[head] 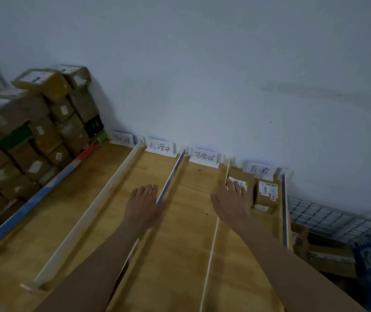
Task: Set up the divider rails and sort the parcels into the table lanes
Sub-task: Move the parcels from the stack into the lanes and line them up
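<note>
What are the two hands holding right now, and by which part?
Nothing is gripped. The left hand lies flat by the blue divider rail; the right hand reaches open-fingered to a parcel.

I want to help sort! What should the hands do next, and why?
Probably lift the right hand off the parcel and reach for another box from the stack. Two parcels already sit in the far right lane, the other one beside it, while the other lanes look bare. The left hand rests open by the blue rail, holding nothing.

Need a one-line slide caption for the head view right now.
Both hands, left hand and right hand, reach over the railed table; two parcels sit in the rightmost lane.
</note>
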### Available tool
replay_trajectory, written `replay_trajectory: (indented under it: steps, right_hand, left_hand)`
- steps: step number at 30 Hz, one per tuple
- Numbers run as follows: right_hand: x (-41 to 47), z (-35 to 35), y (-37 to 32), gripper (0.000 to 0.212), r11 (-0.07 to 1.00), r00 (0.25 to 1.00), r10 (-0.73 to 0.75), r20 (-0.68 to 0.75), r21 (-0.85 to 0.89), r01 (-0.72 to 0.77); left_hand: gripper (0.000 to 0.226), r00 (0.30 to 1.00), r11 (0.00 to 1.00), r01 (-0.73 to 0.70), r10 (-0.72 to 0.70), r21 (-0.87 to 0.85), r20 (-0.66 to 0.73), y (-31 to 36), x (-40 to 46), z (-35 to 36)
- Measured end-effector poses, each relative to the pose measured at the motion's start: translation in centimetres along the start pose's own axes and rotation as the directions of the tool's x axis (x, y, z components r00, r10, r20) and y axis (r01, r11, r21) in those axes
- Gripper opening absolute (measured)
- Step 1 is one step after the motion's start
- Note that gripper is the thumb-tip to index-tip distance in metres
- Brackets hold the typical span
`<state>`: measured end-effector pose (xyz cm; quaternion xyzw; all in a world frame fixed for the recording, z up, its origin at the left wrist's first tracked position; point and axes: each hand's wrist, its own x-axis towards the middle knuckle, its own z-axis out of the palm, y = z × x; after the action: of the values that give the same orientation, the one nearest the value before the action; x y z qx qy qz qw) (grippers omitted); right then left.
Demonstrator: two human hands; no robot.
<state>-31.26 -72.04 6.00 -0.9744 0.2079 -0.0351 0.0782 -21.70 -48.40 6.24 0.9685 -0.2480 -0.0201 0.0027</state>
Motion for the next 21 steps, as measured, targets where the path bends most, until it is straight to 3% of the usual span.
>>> replay_trajectory:
  steps: [9, 21]
  right_hand:
    - [-2.6, -1.1, -14.8, 0.055, 0.994, 0.994, -0.105, 0.022, -0.03, 0.105]
    - [-7.8, -1.3, -38.0, 0.052, 0.972, 0.971, -0.233, 0.056, 0.057, 0.23]
  left_hand:
    - [0.056, 0.991, 0.994, 0.106, -0.107, -0.017, -0.077, -13.6, -7.0, -2.9]
    - [0.059, 0.97, 0.979, 0.203, -0.199, 0.018, -0.137, -33.8, -16.0, -7.6]
